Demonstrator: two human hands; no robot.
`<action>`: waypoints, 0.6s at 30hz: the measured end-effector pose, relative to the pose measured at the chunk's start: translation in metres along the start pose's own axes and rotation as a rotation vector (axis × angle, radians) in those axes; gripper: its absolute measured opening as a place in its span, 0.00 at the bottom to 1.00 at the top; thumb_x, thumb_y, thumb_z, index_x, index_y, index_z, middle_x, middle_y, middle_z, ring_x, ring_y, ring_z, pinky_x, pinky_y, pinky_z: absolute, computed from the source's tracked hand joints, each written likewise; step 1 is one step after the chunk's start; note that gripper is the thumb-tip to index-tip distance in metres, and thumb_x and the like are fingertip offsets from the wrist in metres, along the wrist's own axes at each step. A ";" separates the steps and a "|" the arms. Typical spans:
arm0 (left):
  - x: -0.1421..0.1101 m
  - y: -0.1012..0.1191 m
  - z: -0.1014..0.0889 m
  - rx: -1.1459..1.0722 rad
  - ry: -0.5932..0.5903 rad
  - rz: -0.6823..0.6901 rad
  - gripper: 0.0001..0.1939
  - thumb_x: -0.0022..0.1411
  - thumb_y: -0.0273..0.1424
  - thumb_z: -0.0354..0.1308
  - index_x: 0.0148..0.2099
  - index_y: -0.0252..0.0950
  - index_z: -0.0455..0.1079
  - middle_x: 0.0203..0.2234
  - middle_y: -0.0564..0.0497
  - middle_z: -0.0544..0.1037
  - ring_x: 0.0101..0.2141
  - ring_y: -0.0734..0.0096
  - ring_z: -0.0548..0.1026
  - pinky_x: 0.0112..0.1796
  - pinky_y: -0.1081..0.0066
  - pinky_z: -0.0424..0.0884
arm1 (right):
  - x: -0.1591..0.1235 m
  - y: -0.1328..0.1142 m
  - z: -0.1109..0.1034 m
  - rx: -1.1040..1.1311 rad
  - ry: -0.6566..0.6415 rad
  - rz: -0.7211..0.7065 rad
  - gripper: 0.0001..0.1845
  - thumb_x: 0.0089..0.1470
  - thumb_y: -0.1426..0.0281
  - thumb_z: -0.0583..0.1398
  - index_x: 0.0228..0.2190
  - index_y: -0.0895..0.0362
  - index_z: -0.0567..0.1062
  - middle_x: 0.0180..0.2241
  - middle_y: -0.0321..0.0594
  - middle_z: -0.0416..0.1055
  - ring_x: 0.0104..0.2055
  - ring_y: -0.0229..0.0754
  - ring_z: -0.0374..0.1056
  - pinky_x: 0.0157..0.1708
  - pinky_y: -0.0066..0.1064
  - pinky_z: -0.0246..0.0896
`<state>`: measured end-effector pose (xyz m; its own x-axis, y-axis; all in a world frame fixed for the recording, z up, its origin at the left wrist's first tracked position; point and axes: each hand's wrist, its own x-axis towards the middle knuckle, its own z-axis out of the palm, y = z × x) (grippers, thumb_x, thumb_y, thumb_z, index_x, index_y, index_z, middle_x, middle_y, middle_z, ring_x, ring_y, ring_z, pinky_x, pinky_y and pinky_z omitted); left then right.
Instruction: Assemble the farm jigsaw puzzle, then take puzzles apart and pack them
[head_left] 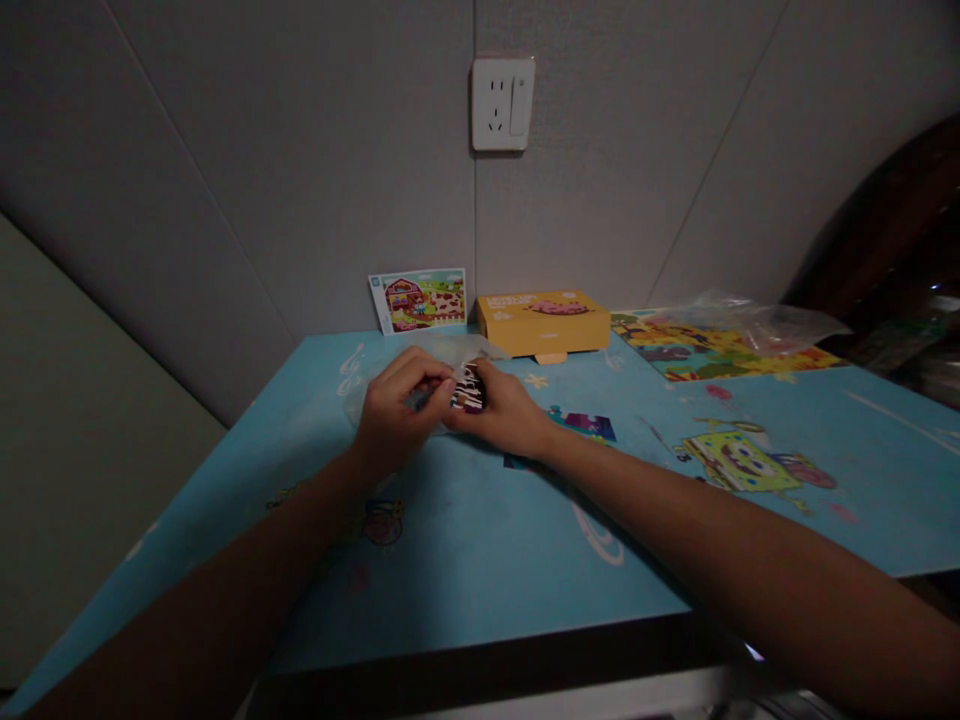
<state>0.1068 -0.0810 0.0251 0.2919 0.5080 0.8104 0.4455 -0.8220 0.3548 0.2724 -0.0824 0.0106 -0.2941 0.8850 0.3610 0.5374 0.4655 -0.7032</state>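
Observation:
My right hand (506, 408) is closed around a small stack of puzzle pieces (469, 390), whose dark, white-striped edges show between thumb and fingers. Right beside it my left hand (401, 405) is closed in a pinch, its fingertips close to the stack; a small greyish bit shows in its grip, too unclear to name. A clear plastic bag (465, 348) lies behind and around both hands. Purple and teal puzzle pieces (589, 426) lie on the table by my right wrist, partly hidden by it.
On the blue cartoon-printed table (465, 560), a yellow puzzle box (547, 325) stands against the wall. Left of it a farm picture card (421, 302) leans upright. At the right lies a colourful puzzle sheet (690, 350), with clear plastic wrap (772, 325) over it.

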 end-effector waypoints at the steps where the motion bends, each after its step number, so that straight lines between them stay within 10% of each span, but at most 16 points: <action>1: 0.000 0.001 0.000 -0.008 -0.003 0.008 0.03 0.60 0.26 0.54 0.33 0.36 0.67 0.26 0.53 0.70 0.29 0.74 0.68 0.32 0.72 0.66 | 0.000 0.000 0.002 0.044 -0.009 0.036 0.23 0.43 0.60 0.65 0.38 0.59 0.67 0.33 0.39 0.71 0.32 0.40 0.66 0.29 0.30 0.58; 9: 0.000 0.005 -0.002 -0.123 0.132 -0.133 0.03 0.59 0.27 0.55 0.32 0.36 0.68 0.26 0.54 0.70 0.28 0.75 0.68 0.29 0.73 0.65 | 0.006 0.005 0.009 0.275 -0.057 0.293 0.21 0.42 0.60 0.66 0.35 0.57 0.69 0.28 0.39 0.71 0.27 0.39 0.66 0.25 0.30 0.60; 13: 0.006 0.008 -0.008 -0.354 -0.042 -0.197 0.05 0.57 0.30 0.57 0.31 0.35 0.70 0.25 0.52 0.74 0.28 0.73 0.71 0.31 0.72 0.68 | 0.009 0.010 0.005 0.335 -0.012 0.236 0.14 0.49 0.58 0.61 0.30 0.56 0.69 0.24 0.34 0.68 0.25 0.37 0.64 0.24 0.29 0.58; 18: 0.012 -0.045 -0.019 -0.153 0.320 -0.736 0.14 0.55 0.39 0.55 0.36 0.32 0.72 0.31 0.48 0.77 0.31 0.69 0.73 0.30 0.73 0.66 | 0.009 0.010 0.000 0.410 0.038 0.210 0.16 0.49 0.55 0.60 0.25 0.55 0.65 0.22 0.33 0.66 0.25 0.36 0.62 0.25 0.27 0.57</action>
<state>0.0738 -0.0425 0.0278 -0.2964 0.8523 0.4309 0.3019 -0.3444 0.8890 0.2748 -0.0696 0.0064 -0.1789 0.9630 0.2015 0.2229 0.2392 -0.9450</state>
